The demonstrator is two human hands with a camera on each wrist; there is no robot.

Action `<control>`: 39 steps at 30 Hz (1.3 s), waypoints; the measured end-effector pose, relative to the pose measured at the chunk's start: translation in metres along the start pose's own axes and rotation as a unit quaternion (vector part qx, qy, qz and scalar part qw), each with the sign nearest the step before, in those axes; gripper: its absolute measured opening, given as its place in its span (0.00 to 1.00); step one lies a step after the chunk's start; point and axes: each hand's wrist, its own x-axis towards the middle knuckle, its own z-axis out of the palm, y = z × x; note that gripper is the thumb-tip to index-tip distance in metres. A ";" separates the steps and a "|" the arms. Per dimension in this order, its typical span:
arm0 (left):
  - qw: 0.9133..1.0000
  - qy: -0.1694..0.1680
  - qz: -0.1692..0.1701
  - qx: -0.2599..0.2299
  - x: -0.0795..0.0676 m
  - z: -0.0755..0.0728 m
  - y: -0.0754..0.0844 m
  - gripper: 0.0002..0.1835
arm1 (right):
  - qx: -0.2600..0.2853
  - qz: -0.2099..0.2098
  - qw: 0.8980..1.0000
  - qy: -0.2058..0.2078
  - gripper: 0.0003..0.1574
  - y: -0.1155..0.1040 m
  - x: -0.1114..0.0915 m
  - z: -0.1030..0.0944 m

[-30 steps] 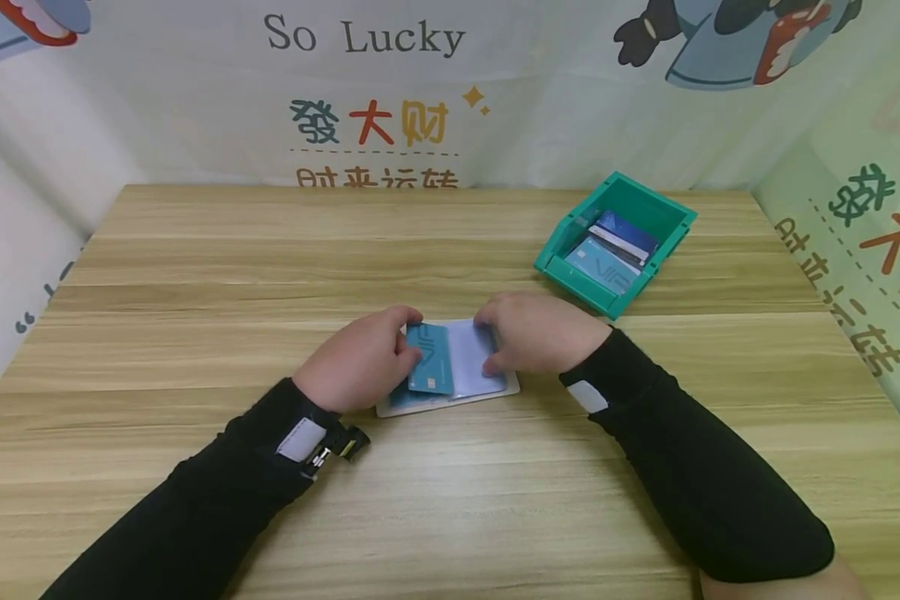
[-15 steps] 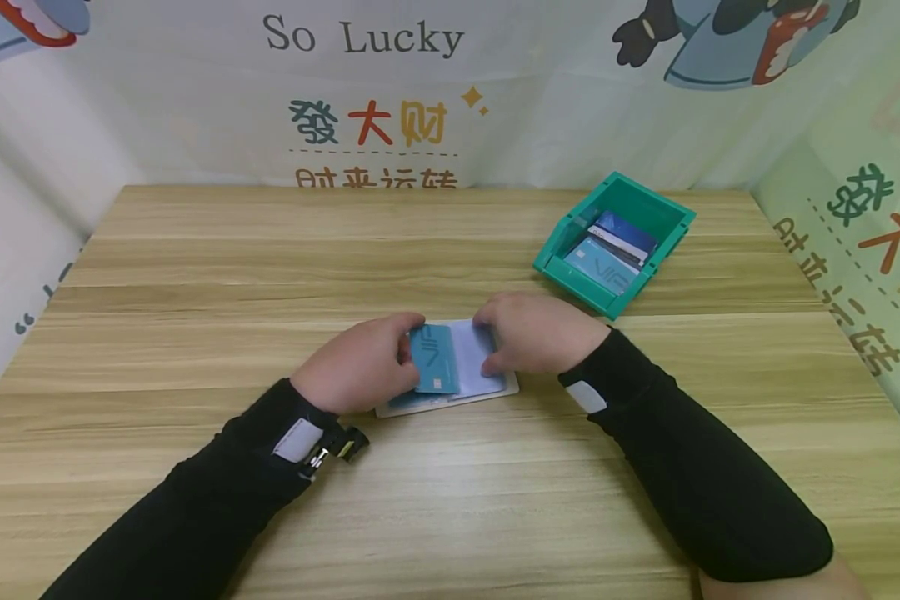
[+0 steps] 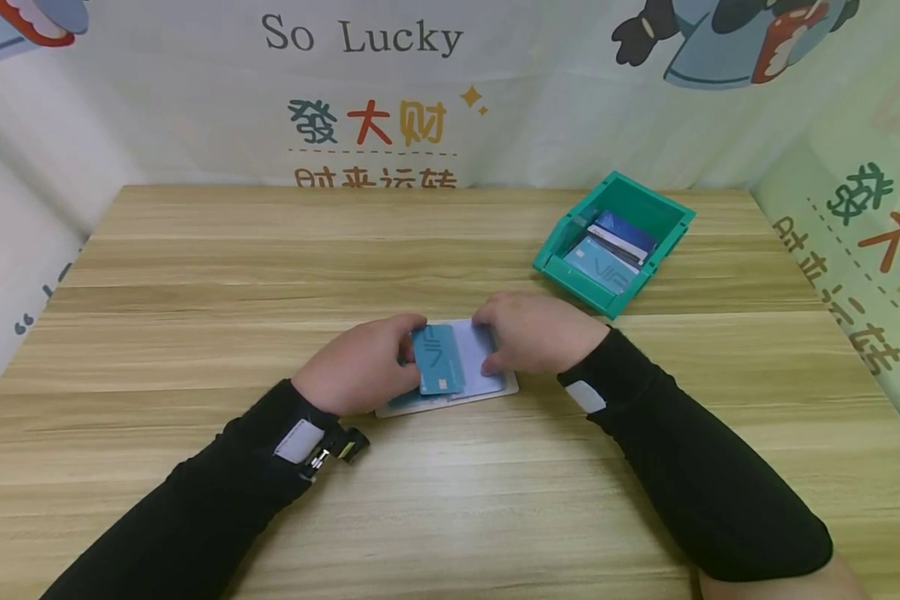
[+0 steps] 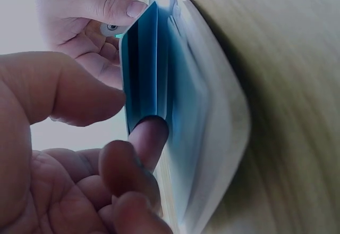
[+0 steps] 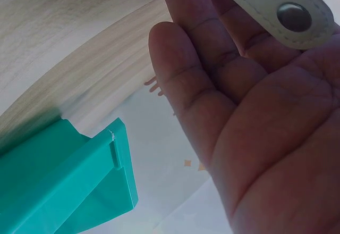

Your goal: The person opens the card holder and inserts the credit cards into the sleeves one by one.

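Note:
A white-edged card holder (image 3: 507, 388) with clear sleeve pages lies spread on the table between both hands. Over its left page a blue VIP card (image 3: 439, 360) stands slightly raised, its left edge pinched between thumb and finger of my left hand (image 3: 362, 363). In the left wrist view the blue layers (image 4: 143, 58) fan apart, with a fingertip reaching in at their near end. My right hand (image 3: 543, 333) grips the right side of the card holder, thumb and fingers on the pale sleeve. A pale strap (image 5: 313, 10) with a metal snap crosses the right hand's fingers in its wrist view.
A green bin (image 3: 662, 246) stands at the back right, beyond the right hand. Several cards lie in it, a blue VIP card (image 3: 603, 263) on top at the front. A printed cloth (image 3: 217, 108) hangs behind the wooden table (image 3: 270, 250).
The blue card has slid a little to the right over the sleeve and more of its left part shows. The left hand's grip has shifted slightly; the right hand has stayed in place.

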 end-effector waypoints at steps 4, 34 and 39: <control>1.000 0.001 -0.001 0.003 0.001 0.001 0.000 0.31 | -0.001 -0.001 1.000 -0.003 0.35 0.000 0.000 0.000; 0.999 0.036 0.011 0.034 0.002 0.008 0.004 0.26 | -0.004 -0.001 1.000 0.001 0.35 0.000 0.001 -0.001; 0.998 0.041 0.014 0.044 0.003 0.010 0.004 0.26 | -0.005 -0.008 1.000 0.003 0.29 0.001 0.000 0.000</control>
